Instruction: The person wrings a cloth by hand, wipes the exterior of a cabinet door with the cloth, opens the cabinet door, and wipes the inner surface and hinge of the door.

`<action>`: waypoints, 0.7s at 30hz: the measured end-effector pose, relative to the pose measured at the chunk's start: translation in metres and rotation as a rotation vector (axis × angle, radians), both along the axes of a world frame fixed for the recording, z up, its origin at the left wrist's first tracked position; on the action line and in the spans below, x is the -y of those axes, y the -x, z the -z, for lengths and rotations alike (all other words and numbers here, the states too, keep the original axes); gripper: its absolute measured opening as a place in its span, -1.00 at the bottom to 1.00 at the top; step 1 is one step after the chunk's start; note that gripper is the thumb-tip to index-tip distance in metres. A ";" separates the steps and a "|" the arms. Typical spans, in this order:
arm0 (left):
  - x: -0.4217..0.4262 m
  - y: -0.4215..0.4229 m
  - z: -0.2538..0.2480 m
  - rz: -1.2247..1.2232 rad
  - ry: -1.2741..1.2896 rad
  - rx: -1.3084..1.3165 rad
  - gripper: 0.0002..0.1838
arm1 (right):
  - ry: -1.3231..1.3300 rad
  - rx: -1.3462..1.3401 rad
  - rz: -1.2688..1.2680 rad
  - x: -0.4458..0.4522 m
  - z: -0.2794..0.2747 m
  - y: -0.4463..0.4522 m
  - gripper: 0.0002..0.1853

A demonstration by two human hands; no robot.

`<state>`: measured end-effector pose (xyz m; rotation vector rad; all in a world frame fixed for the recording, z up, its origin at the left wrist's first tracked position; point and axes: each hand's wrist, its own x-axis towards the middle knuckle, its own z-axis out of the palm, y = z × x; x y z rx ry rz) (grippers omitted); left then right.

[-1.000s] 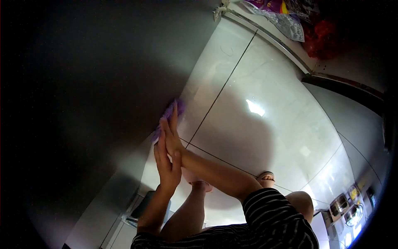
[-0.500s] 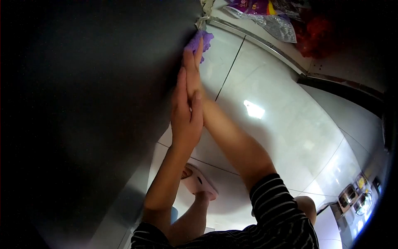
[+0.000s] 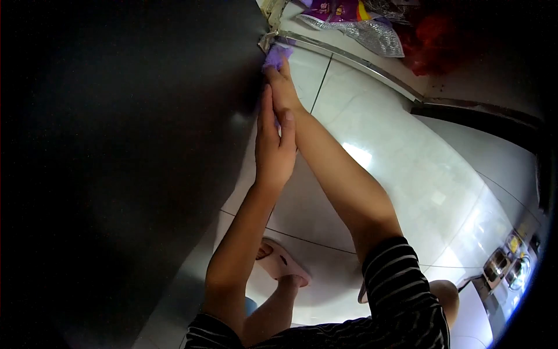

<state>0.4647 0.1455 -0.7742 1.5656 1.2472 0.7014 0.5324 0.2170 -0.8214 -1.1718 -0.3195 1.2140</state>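
Note:
My right hand (image 3: 283, 87) presses a crumpled purple cloth (image 3: 278, 56) against the edge of a large dark upright panel (image 3: 145, 145), close to its metal corner fitting (image 3: 266, 42). Its fingers are bent around the cloth and partly hidden by it. Just below, my left hand (image 3: 274, 152) lies along the same panel edge near my right wrist, fingers stretched out and thumb apart. A sliver of purple shows between that thumb and the fingers; whether it belongs to the same cloth I cannot tell.
Pale floor tiles (image 3: 343, 215) with dark joints spread below, reflecting a bright light. A metal-edged ledge (image 3: 360, 64) holds a purple and silver packet (image 3: 343, 20) and a red bag (image 3: 433, 43). My foot in a pink slipper (image 3: 285, 264) stands near the panel's bottom.
My right hand's fingers have gone from stretched out to bent around the cloth. My left hand has shifted slightly up and right in view. The camera view has also moved a little.

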 end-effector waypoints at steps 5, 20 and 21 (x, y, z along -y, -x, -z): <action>0.002 -0.006 -0.028 0.000 -0.038 0.118 -0.41 | -0.094 0.178 0.001 -0.008 -0.009 -0.003 -0.39; -0.003 -0.018 -0.033 -0.119 0.045 0.177 -0.38 | 0.190 0.169 -0.045 -0.007 -0.028 -0.009 -0.44; 0.000 -0.018 -0.038 -0.114 0.034 0.173 -0.39 | 0.141 0.183 -0.020 -0.007 -0.028 -0.007 -0.44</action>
